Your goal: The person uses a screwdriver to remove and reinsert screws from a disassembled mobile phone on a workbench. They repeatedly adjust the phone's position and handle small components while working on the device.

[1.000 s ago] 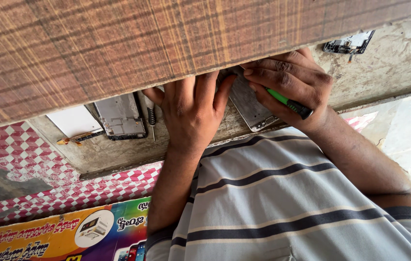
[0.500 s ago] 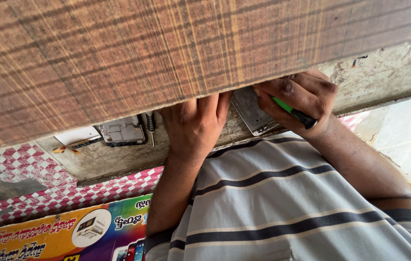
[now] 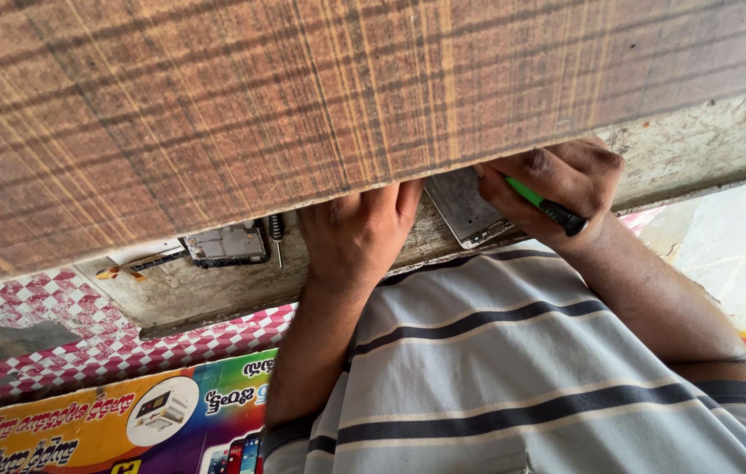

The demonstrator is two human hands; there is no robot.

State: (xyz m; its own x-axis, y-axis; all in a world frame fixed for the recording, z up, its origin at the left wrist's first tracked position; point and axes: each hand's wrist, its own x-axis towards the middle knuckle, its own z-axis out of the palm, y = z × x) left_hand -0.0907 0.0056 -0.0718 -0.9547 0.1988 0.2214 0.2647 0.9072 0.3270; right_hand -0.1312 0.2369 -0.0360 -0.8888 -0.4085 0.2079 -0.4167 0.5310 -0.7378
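Note:
My right hand (image 3: 557, 180) grips a screwdriver with a green and black handle (image 3: 544, 206), its tip hidden under the brown wooden board. My left hand (image 3: 360, 233) rests on the worn grey worktop beside a flat metal phone body (image 3: 465, 211); its fingertips are hidden by the board, so whether it presses the phone cannot be told. The phone lies between my two hands, its upper part out of sight.
A large brown striped wooden board (image 3: 303, 105) covers the upper view. To the left on the worktop (image 3: 206, 294) lie a phone circuit board part (image 3: 226, 244), a small dark screwdriver (image 3: 276, 233) and a cable. Below hang a red-white checked cloth (image 3: 83, 338) and a colourful poster (image 3: 118, 421).
The view has tilted so the wooden board hides more of the worktop and my fingers. Both hands stay at the phone; the right hand has shifted slightly right with the screwdriver.

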